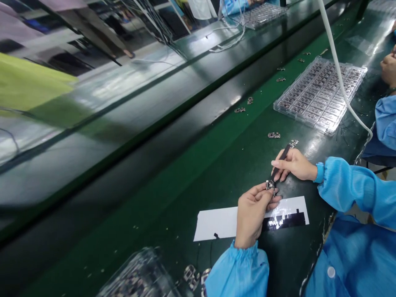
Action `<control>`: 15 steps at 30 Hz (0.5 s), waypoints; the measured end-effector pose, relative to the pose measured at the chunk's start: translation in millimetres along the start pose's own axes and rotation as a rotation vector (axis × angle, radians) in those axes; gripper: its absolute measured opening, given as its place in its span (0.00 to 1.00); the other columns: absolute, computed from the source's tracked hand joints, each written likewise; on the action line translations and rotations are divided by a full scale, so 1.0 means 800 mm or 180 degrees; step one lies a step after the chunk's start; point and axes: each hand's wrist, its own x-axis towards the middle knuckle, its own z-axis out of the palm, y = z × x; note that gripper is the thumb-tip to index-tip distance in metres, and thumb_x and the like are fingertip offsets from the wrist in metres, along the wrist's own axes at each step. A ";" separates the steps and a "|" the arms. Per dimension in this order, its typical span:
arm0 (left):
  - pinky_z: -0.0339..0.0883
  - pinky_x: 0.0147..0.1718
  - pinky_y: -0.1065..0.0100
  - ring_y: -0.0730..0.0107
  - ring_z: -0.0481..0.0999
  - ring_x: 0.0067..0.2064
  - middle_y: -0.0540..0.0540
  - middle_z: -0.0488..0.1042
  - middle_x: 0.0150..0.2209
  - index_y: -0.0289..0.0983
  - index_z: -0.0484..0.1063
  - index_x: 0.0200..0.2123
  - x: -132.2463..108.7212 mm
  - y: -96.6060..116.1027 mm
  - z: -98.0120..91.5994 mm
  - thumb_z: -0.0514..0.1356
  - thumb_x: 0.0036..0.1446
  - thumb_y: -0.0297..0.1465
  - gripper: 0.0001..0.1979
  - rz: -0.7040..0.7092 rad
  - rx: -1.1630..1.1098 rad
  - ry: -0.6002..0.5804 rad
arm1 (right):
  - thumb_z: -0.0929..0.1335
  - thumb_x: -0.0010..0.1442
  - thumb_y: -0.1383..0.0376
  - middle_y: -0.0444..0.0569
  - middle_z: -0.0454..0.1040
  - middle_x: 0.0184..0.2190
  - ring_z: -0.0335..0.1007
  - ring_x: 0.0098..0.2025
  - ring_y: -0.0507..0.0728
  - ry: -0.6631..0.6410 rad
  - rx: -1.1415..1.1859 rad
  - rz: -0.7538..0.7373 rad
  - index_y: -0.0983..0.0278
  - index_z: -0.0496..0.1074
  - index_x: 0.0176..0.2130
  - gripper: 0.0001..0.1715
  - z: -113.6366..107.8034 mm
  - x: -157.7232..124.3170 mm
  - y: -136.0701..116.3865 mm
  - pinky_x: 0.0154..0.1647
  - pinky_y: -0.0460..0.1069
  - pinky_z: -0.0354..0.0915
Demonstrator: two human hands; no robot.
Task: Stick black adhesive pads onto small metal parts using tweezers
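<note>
Between the thumb and fingers of my left hand [254,210] is a small circuit board [270,185], held above a white strip of paper [216,224]. My right hand [293,165] grips a dark pen-like tool [282,158], its lower end at the board. Near the tool's upper end, another small board [293,143] shows just beyond my right fingers. Glossy black tape [286,221] lies on the right part of the paper, partly hidden by my left hand. A loose board [274,135] rests on the green table past my hands.
A clear tray of boards [321,93] lies at the upper right, with a white cable [337,66] hanging across it. Another tray [140,276] is at the bottom, beside loose boards [191,276]. Another person's hand [389,68] shows at the right edge.
</note>
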 end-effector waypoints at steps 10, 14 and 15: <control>0.72 0.23 0.76 0.71 0.78 0.27 0.42 0.78 0.32 0.29 0.70 0.37 0.000 0.001 0.002 0.61 0.51 0.22 0.08 -0.0078 -0.0041 0.0078 | 0.75 0.44 0.53 0.46 0.75 0.20 0.74 0.21 0.52 -0.0003 -0.0227 0.0036 0.67 0.63 0.28 0.25 0.001 0.001 0.000 0.14 0.41 0.67; 0.73 0.23 0.76 0.70 0.79 0.28 0.42 0.78 0.32 0.30 0.70 0.37 -0.002 0.003 0.003 0.61 0.51 0.22 0.08 -0.0091 -0.0044 0.0087 | 0.75 0.44 0.51 0.47 0.75 0.21 0.74 0.21 0.52 -0.0042 -0.0237 0.0025 0.67 0.63 0.28 0.26 0.002 0.001 -0.001 0.14 0.41 0.67; 0.73 0.23 0.76 0.70 0.79 0.28 0.42 0.78 0.32 0.30 0.70 0.37 -0.002 0.003 0.002 0.61 0.51 0.22 0.08 -0.0088 -0.0045 0.0086 | 0.75 0.43 0.51 0.47 0.75 0.21 0.74 0.21 0.52 -0.0043 -0.0232 0.0018 0.67 0.63 0.28 0.26 0.002 0.001 -0.001 0.14 0.41 0.67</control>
